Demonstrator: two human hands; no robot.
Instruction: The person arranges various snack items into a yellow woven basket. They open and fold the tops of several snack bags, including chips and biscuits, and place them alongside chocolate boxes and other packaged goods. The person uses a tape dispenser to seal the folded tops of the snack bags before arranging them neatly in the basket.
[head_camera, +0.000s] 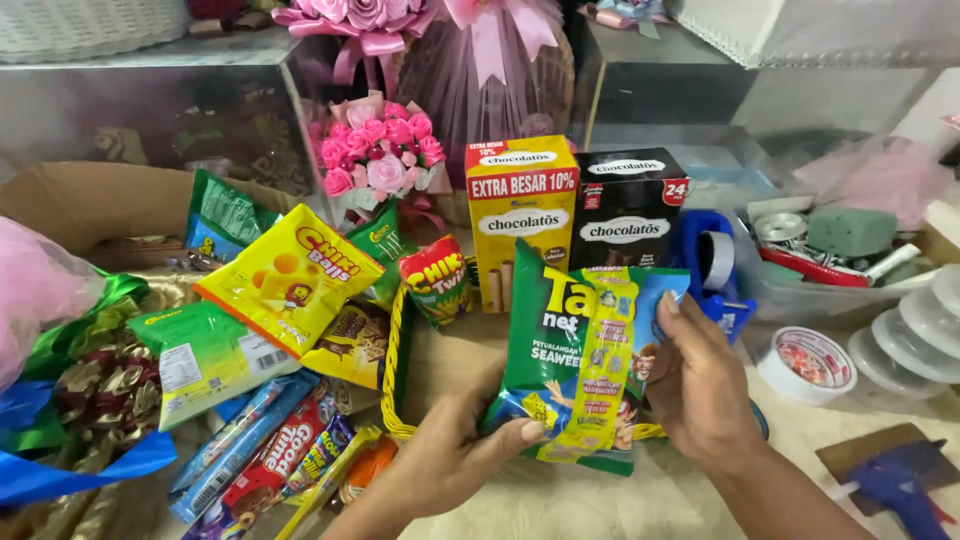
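- Between your hands, over the bench (600, 500), sits the green snack bag (548, 345) with a yellow sachet strip (603, 360) laid on it: light, crinkly, slippery film, probably crushable, so hold the edges.
- Left hand (450, 455) fingers pinch its bottom corner; right hand (700, 385) fingers clasp the right side.
- The wicker basket (395, 360) beneath looks mostly empty; two snack boxes (575, 215) stand behind.

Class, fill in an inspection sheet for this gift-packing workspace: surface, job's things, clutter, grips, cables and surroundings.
Surface: pale worktop, mostly covered.
Job's things: green snack packet with a yellow sachet strip laid over it, above a yellow-rimmed basket.
Clutter: yellow snack bag, two wafer boxes, tape rolls, blue tape dispenser.
Grips: left hand under the packet; right hand on its right edge.
Cables: nothing seen.
Surroundings: pink flower bouquet, cardboard box.
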